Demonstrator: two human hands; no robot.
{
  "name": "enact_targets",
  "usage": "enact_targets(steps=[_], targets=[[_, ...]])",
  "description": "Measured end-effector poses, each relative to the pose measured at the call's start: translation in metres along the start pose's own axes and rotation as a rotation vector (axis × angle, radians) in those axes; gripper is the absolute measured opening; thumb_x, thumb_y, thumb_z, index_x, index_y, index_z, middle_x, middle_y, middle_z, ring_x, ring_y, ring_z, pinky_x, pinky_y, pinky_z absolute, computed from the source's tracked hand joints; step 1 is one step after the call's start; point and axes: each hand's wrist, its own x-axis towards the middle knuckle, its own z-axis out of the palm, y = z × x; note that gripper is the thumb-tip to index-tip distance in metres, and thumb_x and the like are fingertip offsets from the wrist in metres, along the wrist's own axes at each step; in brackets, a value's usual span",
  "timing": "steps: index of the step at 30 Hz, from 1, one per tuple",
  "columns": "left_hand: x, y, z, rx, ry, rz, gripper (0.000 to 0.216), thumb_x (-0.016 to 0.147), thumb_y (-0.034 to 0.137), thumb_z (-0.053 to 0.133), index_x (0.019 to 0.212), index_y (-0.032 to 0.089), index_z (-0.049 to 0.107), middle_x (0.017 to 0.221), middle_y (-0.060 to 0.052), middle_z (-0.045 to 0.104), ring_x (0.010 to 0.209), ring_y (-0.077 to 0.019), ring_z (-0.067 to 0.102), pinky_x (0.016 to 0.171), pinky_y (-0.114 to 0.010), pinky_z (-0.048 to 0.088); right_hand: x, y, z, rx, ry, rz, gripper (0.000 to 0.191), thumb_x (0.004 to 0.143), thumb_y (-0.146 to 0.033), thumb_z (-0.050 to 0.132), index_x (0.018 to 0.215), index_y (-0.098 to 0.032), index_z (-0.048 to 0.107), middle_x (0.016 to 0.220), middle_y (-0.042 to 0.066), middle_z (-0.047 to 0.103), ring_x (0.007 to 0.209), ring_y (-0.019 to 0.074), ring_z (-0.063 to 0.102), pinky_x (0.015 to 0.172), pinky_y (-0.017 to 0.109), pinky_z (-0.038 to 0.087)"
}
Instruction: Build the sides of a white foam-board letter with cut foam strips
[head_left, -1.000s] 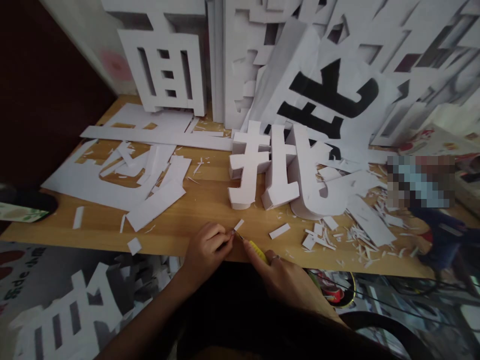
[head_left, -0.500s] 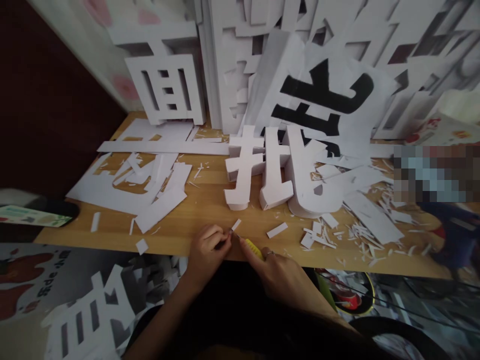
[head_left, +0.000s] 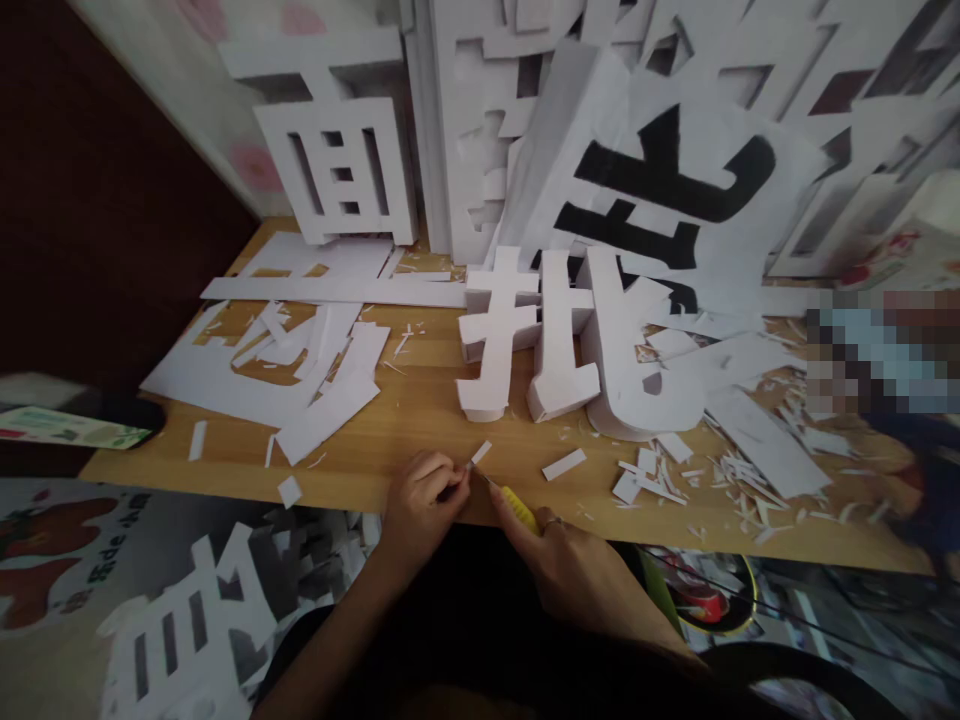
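Note:
My left hand (head_left: 424, 497) rests at the near edge of the wooden table (head_left: 420, 425), fingers pinched around the tip of a yellow utility knife (head_left: 516, 503). My right hand (head_left: 570, 570) grips the knife's yellow handle, a ring on one finger. A small white paper slip (head_left: 480, 452) lies just beyond the fingertips. A thick white foam character (head_left: 525, 340) stands on the table a little farther back.
White cut-out sheets (head_left: 262, 350) lie at the left, paper scraps (head_left: 720, 470) at the right. Foam characters (head_left: 337, 160) and a sheet with a black character (head_left: 667, 190) lean on the back wall. More cut foam (head_left: 187, 610) lies on the floor. A person is at the far right.
The view shifted slightly; both hands stay together at the table edge on the knife. Nothing else has moved.

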Motion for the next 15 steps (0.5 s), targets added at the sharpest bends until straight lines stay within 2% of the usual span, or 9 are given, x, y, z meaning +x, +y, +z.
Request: enact_targets(steps=[4, 7, 12, 13, 15], targets=[[-0.001, -0.001, 0.001, -0.013, 0.014, -0.007, 0.028, 0.092, 0.016, 0.056, 0.064, 0.018, 0.057, 0.065, 0.0, 0.055, 0.065, -0.0127, 0.051, 0.061, -0.025, 0.041, 0.001, -0.001, -0.001, 0.037, 0.015, 0.024, 0.086, 0.073, 0.001, 0.046, 0.154, -0.021, 0.03, 0.093, 0.015, 0.073, 0.065, 0.0265, 0.073, 0.053, 0.028, 0.055], [-0.001, -0.003, 0.001, -0.043, -0.022, -0.017, 0.026, 0.092, 0.017, 0.055, 0.066, 0.018, 0.059, 0.066, 0.0, 0.056, 0.066, -0.0128, 0.053, 0.062, -0.024, 0.042, 0.001, -0.003, 0.001, 0.039, 0.048, 0.037, 0.082, 0.074, 0.001, 0.047, 0.153, -0.02, 0.034, 0.094, 0.016, 0.073, 0.067, 0.0262, 0.073, 0.054, 0.027, 0.055], [0.001, -0.012, 0.004, -0.023, 0.04, -0.021, 0.027, 0.091, 0.019, 0.055, 0.063, 0.018, 0.057, 0.066, 0.001, 0.054, 0.062, -0.0114, 0.052, 0.06, -0.022, 0.041, -0.014, -0.002, 0.023, 0.064, 0.113, 0.102, 0.077, 0.075, 0.0, 0.048, 0.148, -0.022, 0.044, 0.091, 0.014, 0.074, 0.063, 0.0246, 0.072, 0.049, 0.025, 0.049], [0.002, -0.013, 0.004, -0.024, 0.056, -0.012, 0.028, 0.09, 0.019, 0.055, 0.062, 0.018, 0.057, 0.065, 0.001, 0.054, 0.061, -0.0111, 0.052, 0.058, -0.022, 0.041, -0.019, 0.0, 0.029, 0.101, 0.153, 0.113, 0.076, 0.075, -0.001, 0.048, 0.148, -0.022, 0.045, 0.09, 0.013, 0.073, 0.061, 0.0246, 0.071, 0.049, 0.025, 0.048], [0.002, -0.012, 0.002, -0.048, 0.071, 0.032, 0.028, 0.09, 0.02, 0.056, 0.062, 0.017, 0.059, 0.065, 0.001, 0.056, 0.059, -0.0107, 0.053, 0.056, -0.021, 0.041, -0.029, 0.003, 0.037, 0.282, 0.322, 0.147, 0.069, 0.081, -0.007, 0.048, 0.148, -0.02, 0.042, 0.089, 0.011, 0.073, 0.064, 0.0247, 0.071, 0.054, 0.028, 0.05]])
